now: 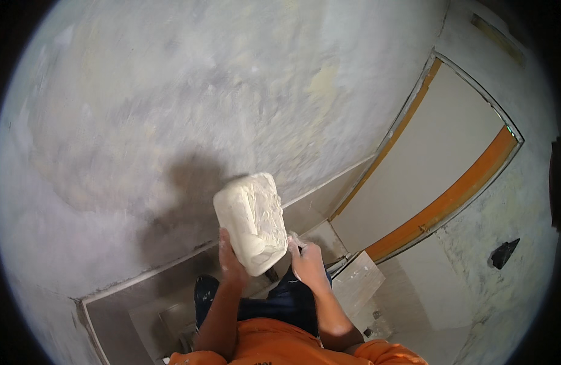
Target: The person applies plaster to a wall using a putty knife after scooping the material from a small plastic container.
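A cream-white rectangular block or container [250, 222], thickly smeared with pale paste, is held up below chest height in front of the plastered wall [232, 79]. My left hand [230, 258] grips its lower left side. My right hand [306, 261] is closed at its right side around a small paste-coated object, perhaps a tool handle, whose shape is mostly hidden by the fingers and block. My forearms rise from the lower edge, over dark trousers and an orange shirt.
A white door [417, 158] with orange edging stands in a frame at the right. A dark triangular fitting [504, 252] is on the right wall. A ledge and pale tiled surfaces lie below the wall, with a light board [359, 283] beside my right leg.
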The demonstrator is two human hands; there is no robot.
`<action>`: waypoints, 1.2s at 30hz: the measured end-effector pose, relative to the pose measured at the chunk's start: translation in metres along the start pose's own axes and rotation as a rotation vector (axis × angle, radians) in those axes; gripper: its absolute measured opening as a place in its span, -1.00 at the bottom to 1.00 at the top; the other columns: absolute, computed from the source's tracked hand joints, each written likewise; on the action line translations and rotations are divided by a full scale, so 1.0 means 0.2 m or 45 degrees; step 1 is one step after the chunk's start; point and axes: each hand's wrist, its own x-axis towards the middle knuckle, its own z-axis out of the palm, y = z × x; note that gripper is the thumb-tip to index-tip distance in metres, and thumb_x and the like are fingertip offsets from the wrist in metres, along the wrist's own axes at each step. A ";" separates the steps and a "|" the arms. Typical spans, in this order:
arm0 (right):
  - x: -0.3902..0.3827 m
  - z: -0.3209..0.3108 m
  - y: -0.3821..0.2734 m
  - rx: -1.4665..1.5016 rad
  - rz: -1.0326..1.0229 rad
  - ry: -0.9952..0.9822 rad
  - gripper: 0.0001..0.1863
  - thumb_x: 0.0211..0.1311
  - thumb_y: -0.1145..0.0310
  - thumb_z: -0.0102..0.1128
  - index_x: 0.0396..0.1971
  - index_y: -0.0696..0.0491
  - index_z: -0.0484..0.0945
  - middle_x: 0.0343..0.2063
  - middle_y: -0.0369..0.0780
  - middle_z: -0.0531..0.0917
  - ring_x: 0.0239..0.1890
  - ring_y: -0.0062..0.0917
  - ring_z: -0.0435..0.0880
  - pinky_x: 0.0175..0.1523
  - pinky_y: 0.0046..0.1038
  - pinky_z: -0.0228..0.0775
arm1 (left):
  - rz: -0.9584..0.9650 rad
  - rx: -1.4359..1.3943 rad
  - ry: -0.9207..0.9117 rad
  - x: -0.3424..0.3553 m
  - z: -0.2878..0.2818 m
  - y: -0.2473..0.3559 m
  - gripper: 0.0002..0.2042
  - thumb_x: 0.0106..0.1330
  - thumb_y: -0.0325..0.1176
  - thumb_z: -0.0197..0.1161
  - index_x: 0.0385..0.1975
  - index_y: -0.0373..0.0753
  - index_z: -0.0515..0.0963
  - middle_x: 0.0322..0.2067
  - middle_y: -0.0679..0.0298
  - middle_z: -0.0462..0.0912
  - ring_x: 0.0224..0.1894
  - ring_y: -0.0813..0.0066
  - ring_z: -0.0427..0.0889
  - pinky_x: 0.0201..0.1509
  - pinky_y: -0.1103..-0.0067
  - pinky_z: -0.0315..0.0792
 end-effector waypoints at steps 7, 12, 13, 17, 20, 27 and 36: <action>-0.12 -0.05 0.13 0.386 0.041 0.031 -0.58 0.36 0.44 0.21 0.18 0.25 0.58 -0.46 -0.38 0.57 -0.49 -0.78 0.40 -0.38 -0.66 0.26 | -0.553 -0.807 0.217 0.06 -0.05 0.01 -0.32 0.57 0.20 -0.13 0.47 -0.19 0.14 0.30 0.13 0.39 0.31 0.19 0.46 0.38 0.23 0.42; -0.18 -0.17 0.02 0.632 0.001 -0.027 -0.52 0.24 0.55 0.34 0.19 0.23 0.59 -0.34 -0.41 0.63 -0.46 -0.83 0.40 -0.38 -0.74 0.23 | -0.500 -0.775 0.275 0.05 -0.09 -0.04 -0.34 0.59 0.16 -0.12 0.47 -0.21 0.13 0.30 0.13 0.40 0.30 0.20 0.46 0.37 0.25 0.42; -0.19 -0.19 -0.01 0.636 0.001 -0.023 -0.52 0.24 0.55 0.34 0.19 0.23 0.59 -0.34 -0.41 0.63 -0.46 -0.83 0.40 -0.38 -0.74 0.23 | -0.482 -0.763 0.295 0.05 -0.09 -0.04 -0.35 0.59 0.14 -0.11 0.48 -0.22 0.13 0.30 0.13 0.40 0.30 0.22 0.46 0.36 0.27 0.42; -0.20 -0.19 -0.07 0.451 -0.044 -0.042 -0.52 0.17 0.64 0.36 0.14 0.31 0.59 -0.13 -0.16 0.73 -0.10 -0.67 0.61 0.09 -0.58 0.43 | -0.338 -0.392 0.147 0.02 -0.16 -0.21 -0.37 0.60 -0.03 -0.02 0.49 -0.28 0.08 0.34 0.12 0.31 0.31 0.31 0.39 0.42 0.39 0.27; -0.13 -0.19 -0.14 0.375 -0.177 0.166 -0.52 0.18 0.63 0.36 0.14 0.29 0.59 -0.19 -0.17 0.72 -0.15 -0.65 0.61 0.06 -0.56 0.44 | -0.205 -0.011 -0.174 0.04 -0.10 -0.05 -0.36 0.58 -0.04 0.02 0.47 -0.32 0.12 0.29 0.11 0.36 0.26 0.35 0.40 0.40 0.43 0.25; -0.09 -0.22 -0.16 0.228 -0.355 0.660 -0.46 0.25 0.54 0.34 0.23 0.29 0.43 -0.10 -0.17 0.65 -0.13 -0.54 0.59 0.02 -0.44 0.47 | -0.619 -0.796 0.201 0.05 -0.05 0.08 -0.33 0.54 0.09 0.04 0.46 -0.25 0.19 0.29 0.15 0.44 0.31 0.21 0.44 0.42 0.32 0.32; -0.18 -0.26 -0.23 -0.168 -0.158 0.017 -0.52 0.21 0.52 0.32 0.17 0.25 0.55 -0.35 0.00 0.73 -0.42 -0.46 0.61 -0.13 -0.43 0.50 | -0.563 -0.895 0.239 0.10 -0.13 0.11 -0.30 0.53 0.19 -0.01 0.48 -0.16 0.16 0.36 0.14 0.36 0.33 0.15 0.45 0.39 0.22 0.39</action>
